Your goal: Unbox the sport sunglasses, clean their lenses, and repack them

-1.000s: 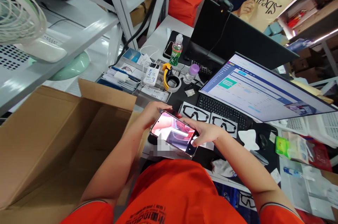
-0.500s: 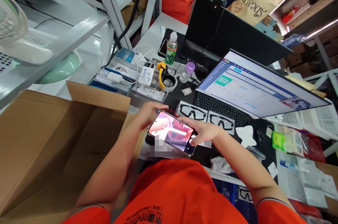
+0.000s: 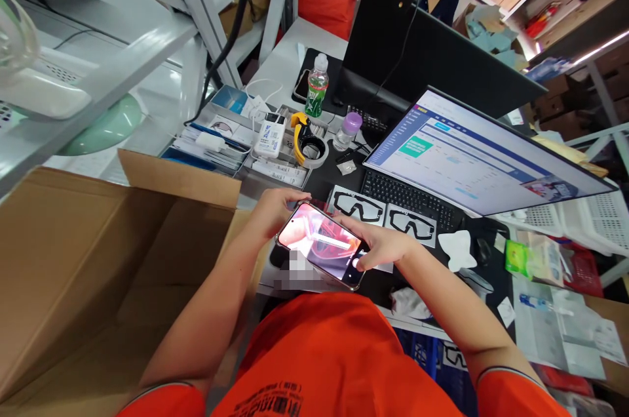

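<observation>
A smartphone (image 3: 322, 240) is held sideways and tilted above the desk's front edge, its lit screen showing a pinkish-red camera picture. My left hand (image 3: 276, 212) grips its left end, the fingers reaching along the far edge. At the right end my right hand (image 3: 378, 243) is closed on the phone, thumb over the camera controls at the lower right of the screen. Fingers behind the phone are hidden. Just past it lie two white cards with black goggle-shaped outlines, a left card (image 3: 358, 202) and a right card (image 3: 411, 223).
An open cardboard box (image 3: 167, 259) stands at my left. Behind the cards are a keyboard (image 3: 413, 197) and a lit monitor (image 3: 472, 155). A tape dispenser (image 3: 310, 145), a green drink bottle (image 3: 317, 86) and a purple-capped jar (image 3: 348, 130) stand farther back. A person is behind the monitors.
The picture on the phone screen has shifted slightly while both hands keep their hold. The person behind the monitors no longer shows the printed tan bag.
</observation>
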`<state>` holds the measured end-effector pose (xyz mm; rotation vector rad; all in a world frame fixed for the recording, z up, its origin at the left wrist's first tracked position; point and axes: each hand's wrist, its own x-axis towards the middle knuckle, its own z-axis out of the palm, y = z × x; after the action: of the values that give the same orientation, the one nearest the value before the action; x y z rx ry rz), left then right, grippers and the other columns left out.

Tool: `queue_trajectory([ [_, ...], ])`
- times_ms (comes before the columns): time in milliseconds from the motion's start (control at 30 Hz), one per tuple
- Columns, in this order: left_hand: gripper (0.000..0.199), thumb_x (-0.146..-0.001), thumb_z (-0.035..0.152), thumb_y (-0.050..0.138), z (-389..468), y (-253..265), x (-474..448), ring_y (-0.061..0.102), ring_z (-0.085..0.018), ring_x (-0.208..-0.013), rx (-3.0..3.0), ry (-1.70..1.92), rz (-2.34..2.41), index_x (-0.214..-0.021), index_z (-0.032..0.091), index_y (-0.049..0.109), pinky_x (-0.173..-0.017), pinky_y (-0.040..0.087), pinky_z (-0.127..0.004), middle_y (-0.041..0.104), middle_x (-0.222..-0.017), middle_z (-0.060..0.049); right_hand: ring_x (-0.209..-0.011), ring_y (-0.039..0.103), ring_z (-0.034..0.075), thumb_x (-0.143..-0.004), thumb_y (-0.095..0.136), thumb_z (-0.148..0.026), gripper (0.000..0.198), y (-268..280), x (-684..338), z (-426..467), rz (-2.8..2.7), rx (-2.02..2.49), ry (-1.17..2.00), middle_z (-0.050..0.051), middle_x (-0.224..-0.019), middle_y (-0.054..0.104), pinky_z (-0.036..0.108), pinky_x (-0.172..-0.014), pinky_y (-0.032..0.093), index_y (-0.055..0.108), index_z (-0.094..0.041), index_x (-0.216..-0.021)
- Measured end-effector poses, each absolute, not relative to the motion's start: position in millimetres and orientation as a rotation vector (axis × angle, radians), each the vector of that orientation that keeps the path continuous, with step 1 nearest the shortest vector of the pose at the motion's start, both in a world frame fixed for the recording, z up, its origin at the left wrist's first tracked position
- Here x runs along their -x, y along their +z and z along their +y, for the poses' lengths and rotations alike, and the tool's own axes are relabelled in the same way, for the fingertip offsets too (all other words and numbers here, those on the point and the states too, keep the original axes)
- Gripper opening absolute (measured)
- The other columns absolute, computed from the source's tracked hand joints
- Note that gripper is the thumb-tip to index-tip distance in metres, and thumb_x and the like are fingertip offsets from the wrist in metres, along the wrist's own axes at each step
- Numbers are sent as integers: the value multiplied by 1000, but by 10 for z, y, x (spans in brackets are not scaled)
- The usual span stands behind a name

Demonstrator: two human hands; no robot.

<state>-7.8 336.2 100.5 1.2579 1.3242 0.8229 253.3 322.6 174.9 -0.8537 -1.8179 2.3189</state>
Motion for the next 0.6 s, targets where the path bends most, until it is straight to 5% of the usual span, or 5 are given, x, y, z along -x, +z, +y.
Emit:
queue_trajectory([
  [233,55,-51,44,88,3359,936,102,70,-40,-111,-1297,821,1302,-98,15,82,-104,50,-51,77,-112,-16,-141,35,32,-60,75,-20,90,1745,-2535,3240,-1882,839,2269,9,-153,38,40,-117,27,42,-19,-144],
  [600,51,-48,44,87,3378,920,94,71,-40,-108,-1275,783,1333,-93,18,83,-100,52,-49,79,-106,-12,-118,52,26,-60,79,-21,93,1709,-2535,3209,-1778,882,2328,7,-130,53,35,-100,44,39,-19,-144],
])
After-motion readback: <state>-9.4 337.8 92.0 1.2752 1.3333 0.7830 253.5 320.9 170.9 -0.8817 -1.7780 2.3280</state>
